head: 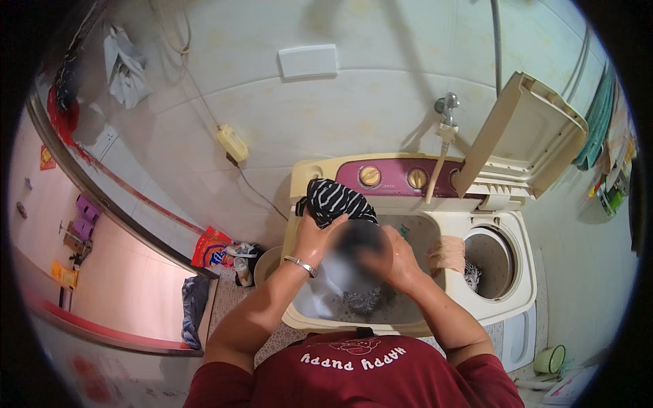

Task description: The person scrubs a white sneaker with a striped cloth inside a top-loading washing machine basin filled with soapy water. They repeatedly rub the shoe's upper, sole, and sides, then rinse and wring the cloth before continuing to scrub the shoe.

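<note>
A twin-tub washing machine (365, 326) stands before me with water in its left wash tub. Above that tub my left hand (314, 237), with a metal bracelet at the wrist, grips a black cloth garment with white stripes (339, 200). My right hand (395, 257) is at the right side of the tub opening; a round blur covers its fingers and the middle of the cloth, so its hold cannot be made out. A beige cloth (449, 253) lies over the divider between the tubs. Striped fabric (472, 275) lies inside the round spin tub (488, 262).
A raised lid (525, 137) stands at the right rear. A tap (449, 109) with a hose (436, 176) hangs over the control panel. Left of the machine are a bucket (265, 268), shoes (243, 270) and a red detergent bag (210, 248). A green basket (549, 360) is at lower right.
</note>
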Action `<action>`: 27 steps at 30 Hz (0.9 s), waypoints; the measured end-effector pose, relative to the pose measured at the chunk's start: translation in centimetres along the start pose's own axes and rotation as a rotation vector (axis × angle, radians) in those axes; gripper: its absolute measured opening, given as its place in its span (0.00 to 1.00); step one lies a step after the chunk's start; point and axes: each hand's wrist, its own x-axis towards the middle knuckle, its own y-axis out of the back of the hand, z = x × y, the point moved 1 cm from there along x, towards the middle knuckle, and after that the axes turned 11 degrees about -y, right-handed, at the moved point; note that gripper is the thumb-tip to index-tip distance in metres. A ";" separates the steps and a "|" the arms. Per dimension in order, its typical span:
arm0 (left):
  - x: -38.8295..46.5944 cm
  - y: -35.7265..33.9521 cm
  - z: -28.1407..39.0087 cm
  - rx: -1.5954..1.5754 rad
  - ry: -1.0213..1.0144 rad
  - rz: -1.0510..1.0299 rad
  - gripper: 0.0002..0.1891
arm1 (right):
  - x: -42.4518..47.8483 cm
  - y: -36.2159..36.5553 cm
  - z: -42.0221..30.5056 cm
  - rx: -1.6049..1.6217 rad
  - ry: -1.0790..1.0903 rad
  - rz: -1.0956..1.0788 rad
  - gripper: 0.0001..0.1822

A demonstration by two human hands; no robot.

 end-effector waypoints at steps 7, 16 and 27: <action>-0.2 2.8 3.0 -0.505 0.231 -0.304 0.23 | -0.6 -0.7 -1.7 1.499 -0.574 -0.701 0.23; -1.0 8.3 5.4 0.325 -0.097 -0.289 0.22 | 1.5 0.9 1.2 1.581 -0.563 -0.272 0.17; -0.7 11.0 4.4 0.969 -0.420 -0.142 0.18 | -2.1 5.5 -8.9 1.410 -0.056 -0.212 0.09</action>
